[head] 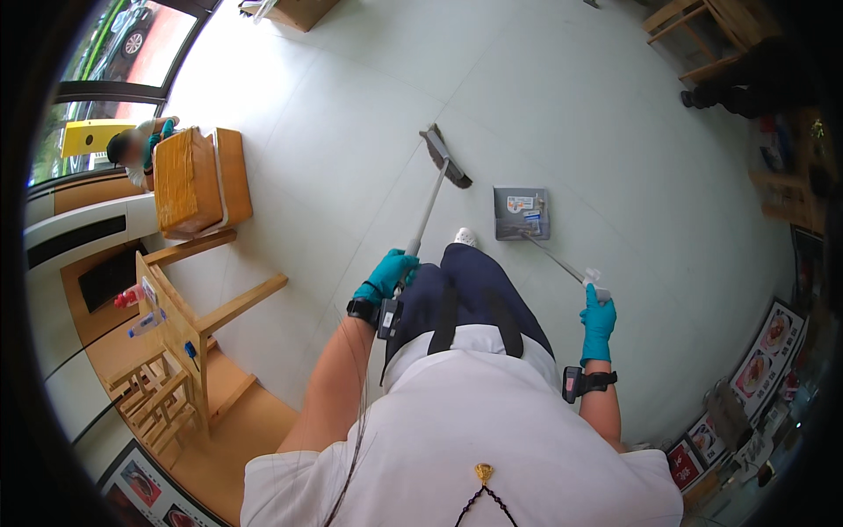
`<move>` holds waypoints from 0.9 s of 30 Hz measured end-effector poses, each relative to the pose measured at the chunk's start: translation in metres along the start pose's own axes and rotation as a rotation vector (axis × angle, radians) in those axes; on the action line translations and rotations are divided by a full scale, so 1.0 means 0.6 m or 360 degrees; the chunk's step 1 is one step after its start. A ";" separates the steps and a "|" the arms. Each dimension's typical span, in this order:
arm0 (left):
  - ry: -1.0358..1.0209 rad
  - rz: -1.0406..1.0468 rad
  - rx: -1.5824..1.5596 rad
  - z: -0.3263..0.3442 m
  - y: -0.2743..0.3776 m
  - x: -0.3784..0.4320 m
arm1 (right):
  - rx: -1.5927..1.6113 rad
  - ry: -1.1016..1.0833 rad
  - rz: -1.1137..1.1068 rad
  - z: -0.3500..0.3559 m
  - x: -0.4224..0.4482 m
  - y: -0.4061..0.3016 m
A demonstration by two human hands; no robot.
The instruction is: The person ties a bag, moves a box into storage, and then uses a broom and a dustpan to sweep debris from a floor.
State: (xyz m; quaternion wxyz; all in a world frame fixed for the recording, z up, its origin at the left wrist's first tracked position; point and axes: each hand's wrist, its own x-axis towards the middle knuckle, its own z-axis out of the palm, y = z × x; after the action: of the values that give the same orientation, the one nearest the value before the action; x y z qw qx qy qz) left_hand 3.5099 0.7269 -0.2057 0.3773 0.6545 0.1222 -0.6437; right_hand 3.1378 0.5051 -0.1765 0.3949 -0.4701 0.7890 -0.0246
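Wearing a teal glove, my left hand (390, 275) is closed around the grey grip of a broom (429, 204). The broom's grey head with dark bristles rests on the pale floor, ahead of my white shoe (465, 237). My right hand (598, 323), gloved too, grips the upper end of the handle of a grey dustpan (504, 229). The pan lies on the floor to the right of the broom head, apart from it, and has stickers inside. Some small bits near its lower part are too unclear to name.
Orange-taped boxes (191, 184) stand at the left, with another person (135, 155) in teal gloves behind them. Below them is a wooden table (174, 316) with bottles. A cardboard box (296, 12) lies at the top, wooden furniture (698, 33) and a dark-clothed person (744, 85) at upper right.
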 end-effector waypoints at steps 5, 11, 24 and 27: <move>-0.0290 -0.0213 -0.0500 0.020 0.089 0.143 | -0.0038 -0.0008 0.0004 -0.006 0.001 0.006; -0.0246 -0.0075 -0.0208 0.017 0.213 0.040 | -0.0076 0.0002 -0.0012 -0.013 -0.001 0.004; 0.0413 0.0008 0.0371 -0.109 0.145 -0.071 | 0.0005 0.0080 0.0079 -0.007 -0.028 -0.052; 0.0331 -0.0026 0.0358 -0.126 0.178 -0.042 | -0.0054 0.0095 0.0231 -0.003 -0.030 -0.066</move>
State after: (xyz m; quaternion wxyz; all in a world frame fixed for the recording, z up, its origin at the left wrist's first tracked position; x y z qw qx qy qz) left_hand 3.6321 0.7114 -0.1545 0.2817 0.7547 0.0932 -0.5852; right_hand 3.1695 0.4963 -0.1485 0.3641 -0.4174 0.8326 0.0035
